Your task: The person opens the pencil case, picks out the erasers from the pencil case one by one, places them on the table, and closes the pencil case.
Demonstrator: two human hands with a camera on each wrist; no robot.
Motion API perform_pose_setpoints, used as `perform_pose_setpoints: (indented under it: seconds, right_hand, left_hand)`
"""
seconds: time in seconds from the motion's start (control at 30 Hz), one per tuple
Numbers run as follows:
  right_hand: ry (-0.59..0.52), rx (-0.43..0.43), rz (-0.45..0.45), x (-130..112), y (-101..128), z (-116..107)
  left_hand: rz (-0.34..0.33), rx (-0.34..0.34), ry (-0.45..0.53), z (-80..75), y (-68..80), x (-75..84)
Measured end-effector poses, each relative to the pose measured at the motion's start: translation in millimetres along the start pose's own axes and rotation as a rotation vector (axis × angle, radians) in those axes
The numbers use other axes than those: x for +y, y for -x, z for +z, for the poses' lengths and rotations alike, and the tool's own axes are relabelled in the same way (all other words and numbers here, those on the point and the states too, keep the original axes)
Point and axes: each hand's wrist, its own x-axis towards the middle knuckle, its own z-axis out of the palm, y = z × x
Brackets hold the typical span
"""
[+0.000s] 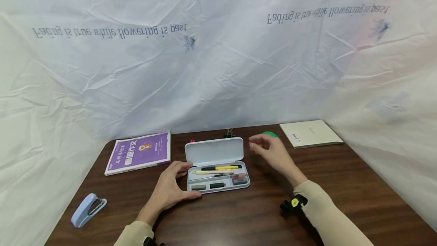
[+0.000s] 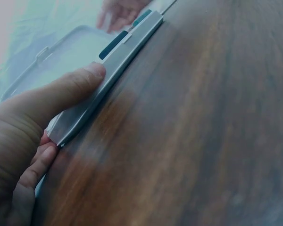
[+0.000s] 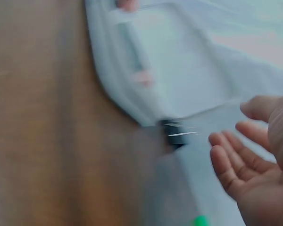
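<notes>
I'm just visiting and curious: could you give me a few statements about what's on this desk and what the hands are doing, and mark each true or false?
1. The pencil case lies open. True.
2. The left hand rests against the case's left end. True.
3. The right hand grips a pen. False: it hovers empty beside the lid, fingers loose.
4. The stapler sits inside the case. False: it lies apart at the table's front left.
5. A purple book lies left of the case. True.
</notes>
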Motion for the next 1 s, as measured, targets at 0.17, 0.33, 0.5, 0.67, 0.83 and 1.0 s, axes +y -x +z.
perform_pose_setpoints:
  seconds: [0.17, 0.33, 0.5, 0.67, 0.83, 1.0]
  right_hand:
    - [-0.053, -0.044, -0.143, -21, -1, -19]
    - [-0.060, -0.233, -0.186, -26, 3, -14]
    - [0.025, -0.350, -0.197, -19, 8, -4]
    - [0.075, -0.428, -0.217, -14, 9, 6]
    - [0.109, -0.493, -0.215, -12, 9, 13]
    - [0.145, -0.531, -0.220, -12, 10, 17]
  left_hand:
    - [0.009, 0.012, -0.028, 0.8, 0.4, -0.9]
    - [0.014, 0.002, -0.065, 1.0, 0.5, -1.2]
    - [0.005, -0.004, -0.090, 1.9, 1.0, -1.4]
    - [0.002, -0.010, -0.100, 2.0, 2.1, -2.5]
    - [-0.006, -0.012, -0.097, 1.4, 1.5, -2.2]
    - [0.004, -0.011, -0.096, 0.6, 0.8, -2.3]
